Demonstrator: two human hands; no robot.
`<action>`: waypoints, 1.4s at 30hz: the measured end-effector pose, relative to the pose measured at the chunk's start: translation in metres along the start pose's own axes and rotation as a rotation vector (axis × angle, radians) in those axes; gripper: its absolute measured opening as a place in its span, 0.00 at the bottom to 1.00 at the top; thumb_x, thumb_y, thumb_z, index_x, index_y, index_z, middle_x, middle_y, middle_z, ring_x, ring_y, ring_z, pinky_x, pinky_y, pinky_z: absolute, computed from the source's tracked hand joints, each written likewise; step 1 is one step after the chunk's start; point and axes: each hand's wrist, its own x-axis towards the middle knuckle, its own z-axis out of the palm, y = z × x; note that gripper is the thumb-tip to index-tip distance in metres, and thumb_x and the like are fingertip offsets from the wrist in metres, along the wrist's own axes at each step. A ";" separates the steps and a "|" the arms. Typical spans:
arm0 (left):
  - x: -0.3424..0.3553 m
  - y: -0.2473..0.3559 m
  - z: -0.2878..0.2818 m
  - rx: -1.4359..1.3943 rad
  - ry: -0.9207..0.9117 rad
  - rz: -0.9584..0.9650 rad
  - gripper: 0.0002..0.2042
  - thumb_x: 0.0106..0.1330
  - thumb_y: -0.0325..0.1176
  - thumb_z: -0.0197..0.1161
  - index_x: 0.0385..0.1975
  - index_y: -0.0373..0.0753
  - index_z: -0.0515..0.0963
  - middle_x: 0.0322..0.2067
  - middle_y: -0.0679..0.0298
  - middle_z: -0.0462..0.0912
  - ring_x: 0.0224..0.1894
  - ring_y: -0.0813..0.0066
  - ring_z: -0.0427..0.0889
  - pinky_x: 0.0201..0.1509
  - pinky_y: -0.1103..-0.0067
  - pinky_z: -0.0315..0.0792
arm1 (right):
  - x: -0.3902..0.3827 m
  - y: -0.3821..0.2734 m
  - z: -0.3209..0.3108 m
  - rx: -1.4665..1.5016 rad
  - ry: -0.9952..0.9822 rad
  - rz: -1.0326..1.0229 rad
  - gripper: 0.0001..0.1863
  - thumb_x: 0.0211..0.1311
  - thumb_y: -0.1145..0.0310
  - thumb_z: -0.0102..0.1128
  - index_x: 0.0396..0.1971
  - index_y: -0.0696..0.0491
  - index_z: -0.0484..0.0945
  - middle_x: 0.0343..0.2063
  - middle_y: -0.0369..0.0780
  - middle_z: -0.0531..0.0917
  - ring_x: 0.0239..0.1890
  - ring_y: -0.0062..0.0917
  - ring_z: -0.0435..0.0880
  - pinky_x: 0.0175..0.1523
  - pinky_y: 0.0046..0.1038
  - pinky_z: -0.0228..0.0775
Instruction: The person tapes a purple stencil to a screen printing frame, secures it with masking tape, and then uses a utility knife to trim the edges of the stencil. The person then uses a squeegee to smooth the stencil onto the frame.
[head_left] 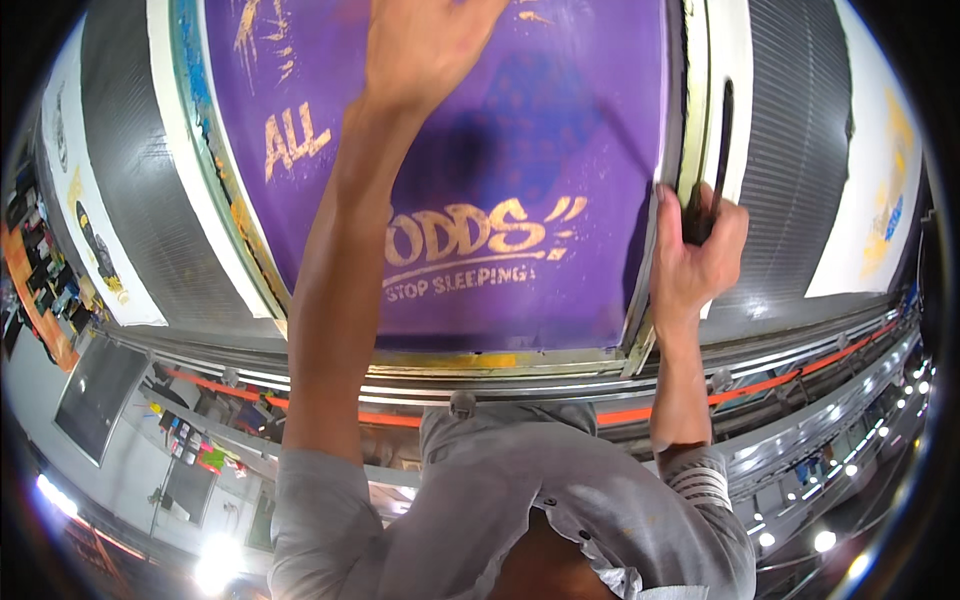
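- Screen (460,170), a single purple one with pale lettering, lay below and right of the left hand's fingers and left of the right hand's fingers, set inside a pale frame (560,362) stained yellow along its near bar.
- The left hand (428,55) was over the screen's upper part; its fingers ran past the view's edge, so I could not tell their state.
- The left forearm (340,250) stood in the way, hiding part of the lettering nearer the body than those fingers.
- The right hand (700,250) was at the frame's right side, thumb and fingers bent around a slim dark shape (726,130); I could not tell whether they pinched it.
- Two dark ribbed panels flanked the frame, one (150,160) left of the left fingers, one (800,140) right of the right fingers.
- Beyond them lay two white printed sheets, one (65,130) per side.
- One orange strip (760,395) ran nearer the body than both hands' fingers.
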 end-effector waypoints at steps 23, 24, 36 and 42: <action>-0.274 0.160 0.021 0.458 -0.650 -0.248 0.51 0.42 0.72 0.66 0.69 0.51 0.67 0.75 0.54 0.48 0.72 0.22 0.34 0.52 0.18 0.37 | -0.014 0.009 0.008 -0.217 0.147 -0.093 0.18 0.54 0.56 0.74 0.32 0.51 0.76 0.27 0.35 0.77 0.25 0.32 0.79 0.28 0.35 0.69; -0.275 0.160 0.022 0.463 -0.646 -0.243 0.51 0.42 0.72 0.66 0.69 0.51 0.67 0.75 0.55 0.48 0.72 0.22 0.35 0.52 0.17 0.37 | -0.014 0.008 0.007 -0.222 0.141 -0.088 0.17 0.54 0.56 0.73 0.32 0.51 0.76 0.26 0.35 0.77 0.25 0.32 0.79 0.29 0.35 0.69; -0.283 0.159 0.024 0.473 -0.568 -0.206 0.51 0.42 0.71 0.67 0.69 0.50 0.67 0.75 0.57 0.49 0.73 0.26 0.35 0.54 0.18 0.35 | -0.026 0.039 -0.085 0.755 -0.109 0.672 0.20 0.63 0.67 0.64 0.51 0.63 0.75 0.37 0.38 0.80 0.36 0.17 0.77 0.39 0.19 0.72; -0.282 0.163 0.020 0.456 -0.536 -0.196 0.46 0.48 0.68 0.66 0.67 0.49 0.69 0.75 0.58 0.50 0.74 0.29 0.39 0.57 0.20 0.35 | -0.118 0.054 -0.173 1.076 0.024 0.422 0.40 0.68 0.53 0.58 0.71 0.57 0.54 0.34 0.41 0.76 0.21 0.19 0.73 0.22 0.18 0.66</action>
